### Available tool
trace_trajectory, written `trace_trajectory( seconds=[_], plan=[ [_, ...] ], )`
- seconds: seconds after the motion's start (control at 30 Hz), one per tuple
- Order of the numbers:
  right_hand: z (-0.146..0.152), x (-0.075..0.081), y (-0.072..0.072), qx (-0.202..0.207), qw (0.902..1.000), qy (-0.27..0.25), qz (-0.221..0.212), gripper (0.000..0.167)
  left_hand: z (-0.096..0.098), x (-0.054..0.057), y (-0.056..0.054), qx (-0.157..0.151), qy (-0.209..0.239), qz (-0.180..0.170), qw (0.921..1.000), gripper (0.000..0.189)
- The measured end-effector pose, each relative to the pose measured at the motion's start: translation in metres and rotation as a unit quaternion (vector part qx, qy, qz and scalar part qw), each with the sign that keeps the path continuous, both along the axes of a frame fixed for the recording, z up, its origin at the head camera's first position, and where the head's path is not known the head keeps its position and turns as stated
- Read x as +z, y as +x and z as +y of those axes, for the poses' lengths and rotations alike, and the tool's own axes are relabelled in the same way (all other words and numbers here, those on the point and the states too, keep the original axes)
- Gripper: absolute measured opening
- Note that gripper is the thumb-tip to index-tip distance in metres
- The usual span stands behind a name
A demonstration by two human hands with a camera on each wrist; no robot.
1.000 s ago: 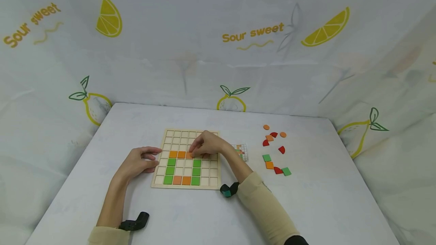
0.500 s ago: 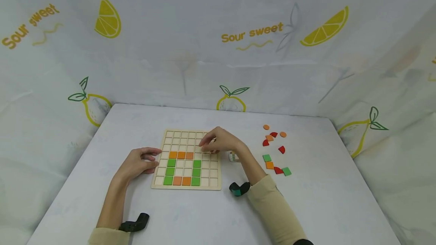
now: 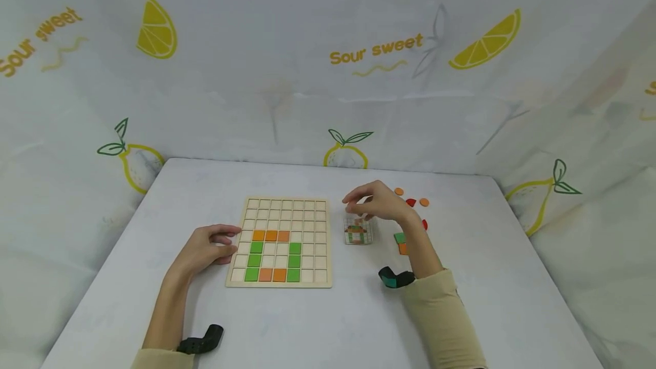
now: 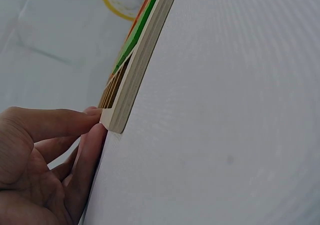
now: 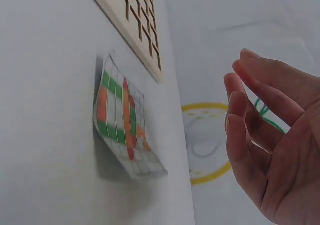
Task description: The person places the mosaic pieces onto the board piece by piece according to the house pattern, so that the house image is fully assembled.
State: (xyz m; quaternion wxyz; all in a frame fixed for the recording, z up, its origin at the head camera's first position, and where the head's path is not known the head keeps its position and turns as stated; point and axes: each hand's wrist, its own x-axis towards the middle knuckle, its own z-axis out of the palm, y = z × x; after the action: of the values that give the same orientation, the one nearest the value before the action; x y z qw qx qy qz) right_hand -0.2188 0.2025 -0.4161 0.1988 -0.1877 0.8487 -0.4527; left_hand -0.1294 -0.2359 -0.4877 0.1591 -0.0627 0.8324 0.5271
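The wooden grid board (image 3: 330, 255) lies flat on the table, with green square tiles (image 3: 254, 261) and orange square tiles (image 3: 271, 236) in several of its cells. My left hand (image 3: 205, 246) rests at the board's left side. In the left wrist view its thumb and finger touch the board's edge (image 4: 131, 95) near a corner. My right hand (image 3: 379, 201) is raised above the far end of a small pattern card (image 3: 358, 232). Nothing shows between its loosely bent fingers (image 5: 239, 105) in the right wrist view. The card (image 5: 117, 115) has a coloured grid design and bowed edges.
Right of the card lie loose pieces: orange discs (image 3: 424, 202), red quarter-circles (image 3: 411, 203), a green square (image 3: 400, 238) and an orange square (image 3: 403, 249). My right forearm hides part of them. A lemon-print cloth (image 3: 287, 101) hangs behind the white table (image 3: 287, 323).
My right hand has left the orange tile at the end of the board's orange row and moved right, over the card. My left hand stays at the board's edge.
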Motion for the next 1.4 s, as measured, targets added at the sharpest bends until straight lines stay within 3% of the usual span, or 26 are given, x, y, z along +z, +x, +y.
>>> trace_trajectory(
  seconds=[0.23,0.43,0.73,1.03,1.4],
  plan=[
    [0.050,-0.005,-0.002,-0.056,0.9976,0.041,0.001,0.039,0.001,0.001,0.000,0.000,0.000,-0.002,1.0000,0.049],
    [0.084,-0.011,-0.007,-0.075,0.9950,0.067,-0.002,0.039,0.000,0.001,0.000,0.003,0.000,-0.001,1.0000,0.050],
    [0.123,-0.027,-0.011,-0.093,0.9929,0.063,-0.038,0.042,-0.002,0.000,0.000,0.001,0.000,-0.002,1.0000,0.049],
    [0.144,-0.043,-0.018,-0.117,0.9883,0.076,-0.062,0.045,-0.001,-0.001,-0.001,0.001,0.000,0.002,1.0000,0.049],
    [0.148,-0.045,-0.025,-0.110,0.9869,0.100,-0.062,0.043,0.000,0.000,-0.001,0.004,-0.008,0.001,1.0000,0.049]
  ],
)
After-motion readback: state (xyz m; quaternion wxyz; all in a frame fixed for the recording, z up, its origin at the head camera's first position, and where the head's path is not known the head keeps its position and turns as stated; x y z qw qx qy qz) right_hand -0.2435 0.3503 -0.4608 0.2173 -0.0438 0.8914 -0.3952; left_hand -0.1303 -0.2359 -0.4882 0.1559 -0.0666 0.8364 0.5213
